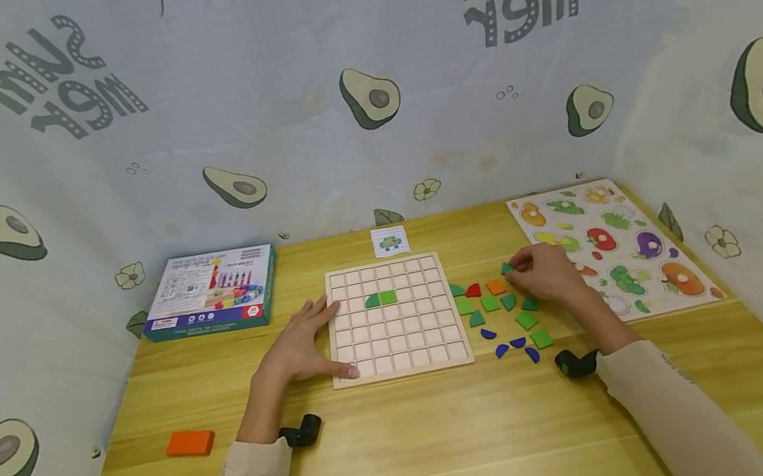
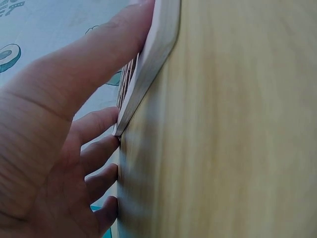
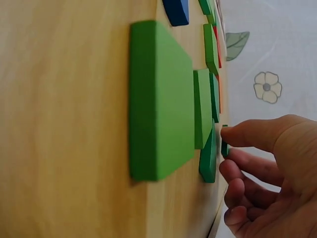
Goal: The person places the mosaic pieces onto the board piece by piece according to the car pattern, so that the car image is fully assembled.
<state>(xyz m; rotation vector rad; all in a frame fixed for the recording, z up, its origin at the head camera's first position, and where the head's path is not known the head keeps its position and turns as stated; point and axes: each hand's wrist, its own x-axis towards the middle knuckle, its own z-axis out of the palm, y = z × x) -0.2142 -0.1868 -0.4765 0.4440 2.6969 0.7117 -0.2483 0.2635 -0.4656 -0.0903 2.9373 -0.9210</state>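
A wooden grid board (image 1: 402, 359) lies mid-table, with a dark green quarter-circle tile (image 1: 373, 301) and a light green square tile (image 1: 388, 297) side by side in its cells. At the board's left edge rests my left hand (image 1: 301, 344), fingers spread, thumb on the near left corner. In the left wrist view the fingertips (image 2: 110, 117) touch the board's side. To the right of the board, my right hand (image 1: 546, 271) pinches a dark green tile (image 3: 225, 141) between thumb and fingers. Loose green squares (image 1: 526, 320), blue half-circles (image 1: 518, 342), a red piece (image 1: 473, 290) and an orange square (image 1: 496, 287) lie nearby.
A small picture card (image 1: 390, 241) lies behind the board. The boxed toy set (image 1: 209, 292) stands at the back left, with an orange block (image 1: 191, 442) nearer on the left. A vegetable puzzle board (image 1: 619, 253) lies at the right, close to my right hand.
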